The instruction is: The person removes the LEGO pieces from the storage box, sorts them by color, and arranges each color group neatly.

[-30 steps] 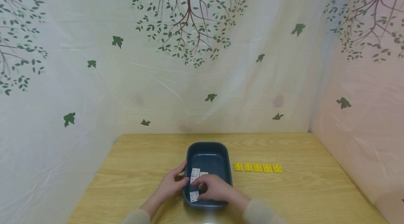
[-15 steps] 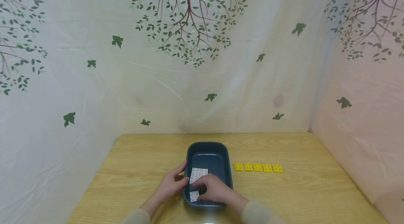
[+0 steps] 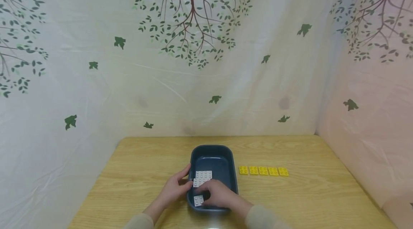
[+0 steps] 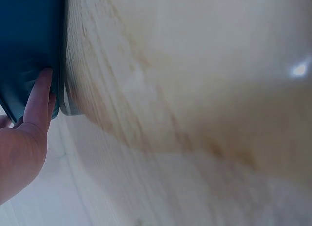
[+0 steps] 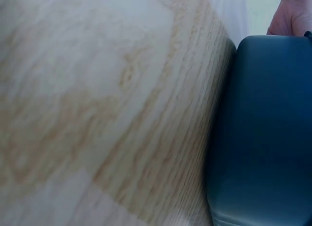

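A dark blue tray stands on the table in the head view. My left hand rests along its left side, thumb at the rim; the left wrist view shows a straight finger against the outer wall. My right hand reaches inside over the near part, fingers bent and thumb spread apart from them. Its fingertips touch a block of white toy bricks, partly hidden under the hand. Beside the thumb lies a separate white brick. Only the tray's outside shows in the right wrist view.
Several yellow toy bricks stand in a spaced row on the table, right of the tray. A pale curtain printed with trees and birds hangs behind and on both sides.
The white bricks at the fingertips have moved together into a tidier block with straighter edges. Both hands keep nearly the same place, and the tray has not moved.
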